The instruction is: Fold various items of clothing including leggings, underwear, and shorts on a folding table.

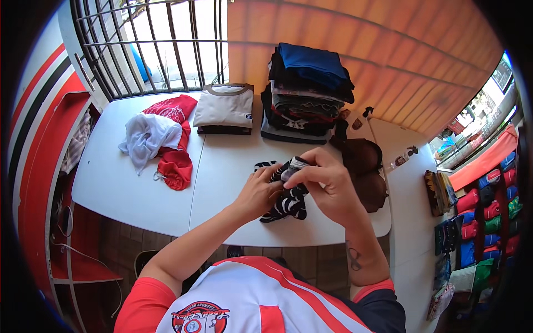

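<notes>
A black-and-white patterned garment (287,206) lies crumpled on the white table (225,191), and part of it is raised between my hands. My left hand (260,189) grips its left side, fingers bent over the cloth. With thumb and forefinger, my right hand (325,177) pinches the raised edge, where a pale inner side shows. Right of my hands lies a dark brown bra (364,175). Behind them stands a tall stack of folded clothes (308,95), blue cloth on top. Left of that stack is a folded light shirt (225,106) on darker cloth.
White cloth (150,135) and a red drawstring bag (175,168) lie at the table's left. A barred window (158,45) is behind. Small bottles (399,160) stand right of the bra. Folded clothes (441,193) and shelves of colourful bundles (487,208) are far right.
</notes>
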The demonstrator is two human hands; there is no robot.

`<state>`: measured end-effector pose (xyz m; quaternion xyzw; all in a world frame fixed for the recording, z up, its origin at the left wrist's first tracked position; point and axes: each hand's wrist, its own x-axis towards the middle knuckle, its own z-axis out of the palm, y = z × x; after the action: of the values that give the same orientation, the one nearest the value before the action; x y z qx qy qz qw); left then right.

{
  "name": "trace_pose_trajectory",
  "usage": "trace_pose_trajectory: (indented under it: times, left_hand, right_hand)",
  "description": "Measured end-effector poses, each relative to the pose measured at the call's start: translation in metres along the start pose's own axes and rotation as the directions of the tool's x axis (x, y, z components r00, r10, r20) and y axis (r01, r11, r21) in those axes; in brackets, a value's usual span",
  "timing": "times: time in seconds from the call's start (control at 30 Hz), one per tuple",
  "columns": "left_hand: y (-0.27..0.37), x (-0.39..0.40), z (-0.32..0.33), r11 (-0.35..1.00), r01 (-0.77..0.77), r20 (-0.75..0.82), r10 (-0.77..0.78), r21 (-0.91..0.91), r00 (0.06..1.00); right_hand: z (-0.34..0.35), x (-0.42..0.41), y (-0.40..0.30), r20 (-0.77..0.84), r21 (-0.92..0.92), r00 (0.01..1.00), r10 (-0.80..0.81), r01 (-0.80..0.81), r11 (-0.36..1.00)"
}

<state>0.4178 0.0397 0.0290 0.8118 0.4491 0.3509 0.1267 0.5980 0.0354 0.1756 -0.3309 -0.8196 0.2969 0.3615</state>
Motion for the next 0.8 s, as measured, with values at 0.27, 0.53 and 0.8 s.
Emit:
trace_pose_trajectory:
  times: [0.27,0.53,0.8]
  left_hand:
    - [-0.056,-0.006,-0.06,0.912,0.113,0.074,-0.155,0.395,0.985]
    - [0.028,0.056,-0.159,0.974,0.131,0.061,-0.144,0.182,0.988]
    - [0.024,0.053,-0.157,0.959,0.049,-0.071,-0.031,0.278,0.997]
  right_hand:
    - [-0.115,-0.071,0.059,-0.373,-0.528,0.925,0.071,-0.275,0.803]
    - [-0.137,-0.079,0.062,-0.334,-0.587,0.938,0.093,-0.284,0.758]
    - [-0.14,-0.071,0.049,-0.161,-0.463,0.985,0.062,-0.131,0.877]
